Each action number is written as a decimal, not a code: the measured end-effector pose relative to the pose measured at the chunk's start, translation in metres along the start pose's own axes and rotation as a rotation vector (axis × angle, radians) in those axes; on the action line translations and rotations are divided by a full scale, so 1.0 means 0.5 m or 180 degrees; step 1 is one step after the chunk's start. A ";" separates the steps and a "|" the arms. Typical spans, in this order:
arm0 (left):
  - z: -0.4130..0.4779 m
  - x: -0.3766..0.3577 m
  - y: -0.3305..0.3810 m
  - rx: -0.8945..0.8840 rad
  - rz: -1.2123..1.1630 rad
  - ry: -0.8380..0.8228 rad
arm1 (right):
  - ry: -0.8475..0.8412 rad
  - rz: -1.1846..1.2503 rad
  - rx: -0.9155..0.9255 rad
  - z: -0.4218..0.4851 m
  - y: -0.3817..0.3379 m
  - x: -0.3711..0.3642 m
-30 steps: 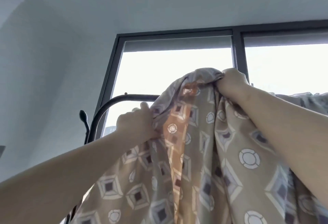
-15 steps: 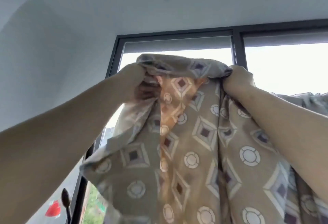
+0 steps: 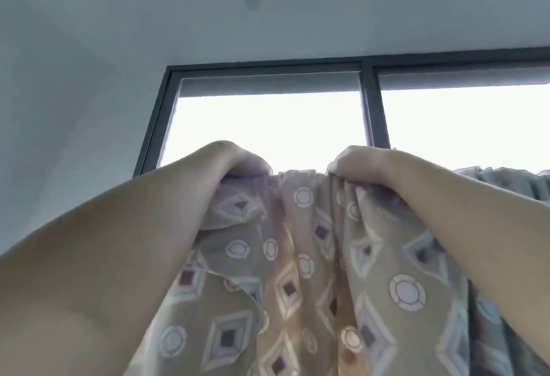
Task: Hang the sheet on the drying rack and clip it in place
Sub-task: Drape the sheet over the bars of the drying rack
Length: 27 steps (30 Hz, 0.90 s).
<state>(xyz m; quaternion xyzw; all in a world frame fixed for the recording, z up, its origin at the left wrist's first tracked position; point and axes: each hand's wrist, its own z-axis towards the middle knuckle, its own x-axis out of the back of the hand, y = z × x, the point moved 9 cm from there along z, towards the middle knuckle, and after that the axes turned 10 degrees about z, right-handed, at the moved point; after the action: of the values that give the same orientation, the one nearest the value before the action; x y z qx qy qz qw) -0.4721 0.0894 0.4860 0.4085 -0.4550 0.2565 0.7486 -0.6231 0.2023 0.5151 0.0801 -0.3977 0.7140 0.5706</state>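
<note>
- My left hand (image 3: 235,158) is raised above head height, back of the hand towards me, knuckles uppermost. The fingers are curled forward and down over the top edge of the tan fabric sheet printed with white rings and dark-centred diamonds (image 3: 300,256), and they grip it.
- My left forearm rises steeply from the lower left and fills that corner. The wrist is bent slightly forward.
- My right hand (image 3: 363,164) is at about the same height as the left and near it. It is closed like a fist round a gathered bunch of sheet folds, with the thumb side facing the left hand.
- My right forearm comes in from the right edge and slopes up to the hand.
- A short stretch of the sheet's top edge runs roughly level between the two hands, touching both.
- Below both hands the sheet hangs in long vertical folds. One loose flap is turned over just under the left wrist.
- I cannot tell what the top edge lies on; the cloth covers it.
- Beyond my right forearm, on the side away from the left hand, bunched cloth (image 3: 518,179) sits at hand height.
- Behind and above the hands is a dark metal window frame (image 3: 370,108) with bright panes, and above that a pale ceiling (image 3: 268,18).
</note>
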 end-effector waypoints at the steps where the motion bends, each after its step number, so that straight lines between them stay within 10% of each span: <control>1: 0.008 0.012 -0.005 0.0157 0.0165 0.0024 | -0.0189 -0.0169 0.0173 -0.009 -0.012 -0.003; 6: 0.005 0.050 -0.003 0.0030 0.0804 0.0641 | -0.0201 -0.0291 0.1316 -0.030 -0.082 -0.041; 12: -0.057 0.131 -0.007 -0.1019 -0.1061 0.1858 | -0.0659 -0.0464 0.1424 -0.019 -0.096 -0.074; 16: -0.160 0.107 -0.032 -0.1750 -0.0429 0.2518 | -0.0639 -0.0440 0.1337 -0.004 -0.088 -0.078; 22: -0.150 -0.072 -0.104 -0.1419 0.1583 0.1311 | -0.0581 -0.0441 0.1400 -0.003 -0.098 -0.086; 27: -0.213 -0.050 -0.072 -0.1516 0.2892 0.3190 | -0.0473 -0.0469 0.1459 -0.006 -0.098 -0.081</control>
<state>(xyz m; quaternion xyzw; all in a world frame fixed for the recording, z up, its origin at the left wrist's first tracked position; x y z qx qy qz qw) -0.4062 0.1600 0.4232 -0.1627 -0.2252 0.5933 0.7555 -0.5654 0.1756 0.5133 0.2884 -0.2593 0.7342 0.5572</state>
